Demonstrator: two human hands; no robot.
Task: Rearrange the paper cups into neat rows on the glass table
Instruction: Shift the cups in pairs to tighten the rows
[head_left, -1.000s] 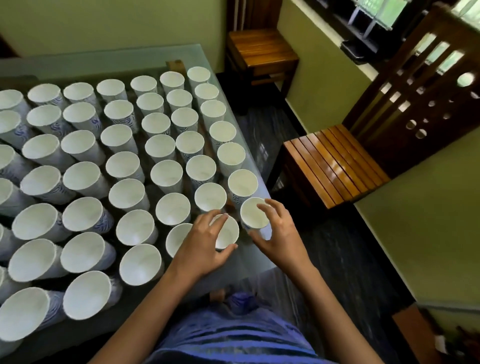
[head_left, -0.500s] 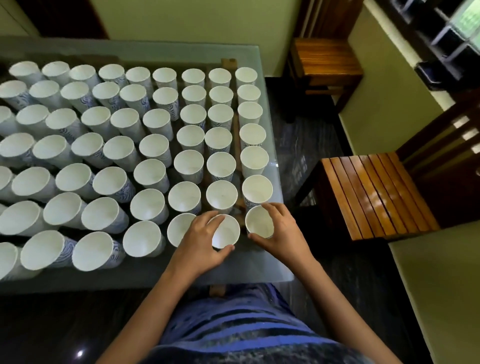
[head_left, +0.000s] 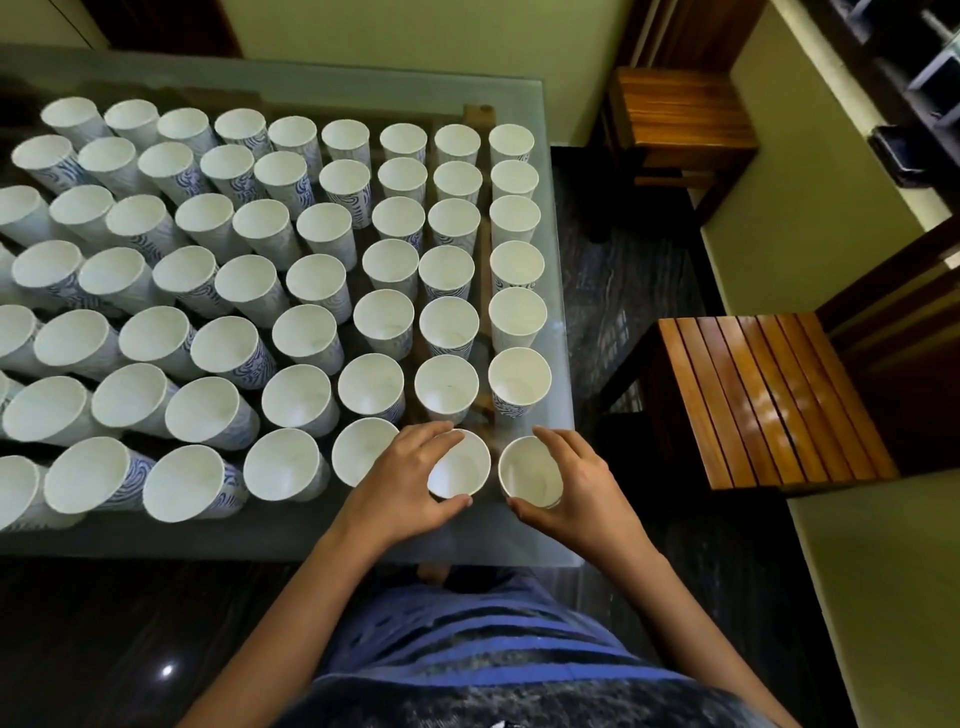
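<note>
With my left hand (head_left: 400, 486) cupped round one paper cup (head_left: 463, 470) and my right hand (head_left: 584, 496) round the corner cup (head_left: 530, 475), both at the near right end of the glass surface (head_left: 260, 538), I should slide each gently, without squeezing, into line with the cups behind (head_left: 447, 382) it.

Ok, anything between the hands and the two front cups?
Nothing visible. The left hand grips the inner cup, the right hand grips the corner cup, fingers and thumb directly on each.
</note>
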